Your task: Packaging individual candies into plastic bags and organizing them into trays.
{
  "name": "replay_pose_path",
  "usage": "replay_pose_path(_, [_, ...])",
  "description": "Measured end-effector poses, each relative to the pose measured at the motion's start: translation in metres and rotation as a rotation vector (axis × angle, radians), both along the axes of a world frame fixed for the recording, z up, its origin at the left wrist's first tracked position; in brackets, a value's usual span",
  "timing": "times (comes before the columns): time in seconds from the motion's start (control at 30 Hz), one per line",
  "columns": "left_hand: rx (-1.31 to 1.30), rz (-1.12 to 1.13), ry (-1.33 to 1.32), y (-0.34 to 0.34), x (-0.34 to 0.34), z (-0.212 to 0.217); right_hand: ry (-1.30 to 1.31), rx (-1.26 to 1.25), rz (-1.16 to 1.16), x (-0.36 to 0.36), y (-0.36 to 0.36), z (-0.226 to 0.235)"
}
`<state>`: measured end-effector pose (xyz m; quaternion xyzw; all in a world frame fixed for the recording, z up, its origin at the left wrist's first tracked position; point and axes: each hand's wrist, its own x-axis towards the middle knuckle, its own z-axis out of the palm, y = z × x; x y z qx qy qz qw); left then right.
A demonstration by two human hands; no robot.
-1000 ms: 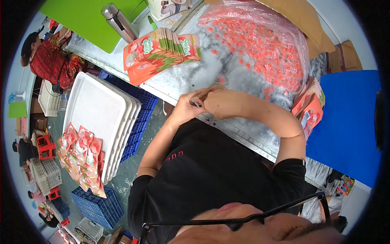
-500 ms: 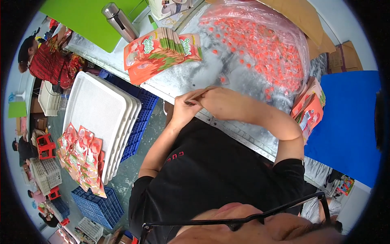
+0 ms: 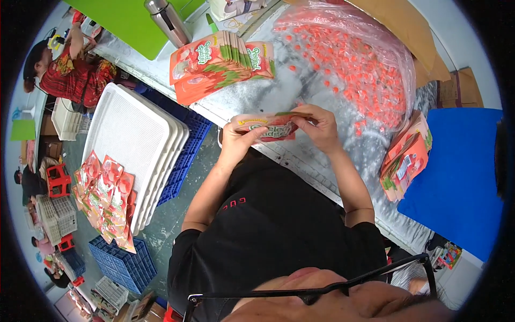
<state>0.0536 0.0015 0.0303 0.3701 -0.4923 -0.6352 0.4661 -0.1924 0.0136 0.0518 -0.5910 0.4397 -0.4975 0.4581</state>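
Between my two hands is a red and pink printed pouch (image 3: 268, 127), held level over the table's front edge. My left hand (image 3: 240, 144) pinches its left end, thumb on the printed face. My right hand (image 3: 319, 129) pinches its top right corner. Beyond the pouch, stacks of matching flat pouches (image 3: 214, 65) lie fanned at the table's left part. Small red-orange wrapped pieces (image 3: 351, 67) spread out of a large clear plastic bag (image 3: 405, 102) at the back right. Another pile of pouches (image 3: 406, 161) lies to the right of my right arm.
A steel flask (image 3: 167, 22) stands behind the fanned stacks. At left, stacked white trays (image 3: 134, 123) carry filled-looking pouches (image 3: 107, 201), near a blue crate (image 3: 122, 263). A blue board (image 3: 456, 177) lies at right. A person in red (image 3: 80, 75) works at far left.
My right hand has drawn back to the right, its forearm no longer lying across the table. The pouch's printed face now shows between my hands. The view has shifted slightly.
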Motion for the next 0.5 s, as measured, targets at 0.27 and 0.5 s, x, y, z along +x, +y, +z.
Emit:
replay_pose_path(0.27, [0.034,0.0,-0.058,0.003,0.007,-0.005,-0.081,0.11,-0.067,0.008,0.003,-0.005])
replay_pose_path(0.5, [0.081,0.025,-0.02,0.005,0.003,-0.009,-0.14,0.153,-0.122,0.022,0.004,-0.026])
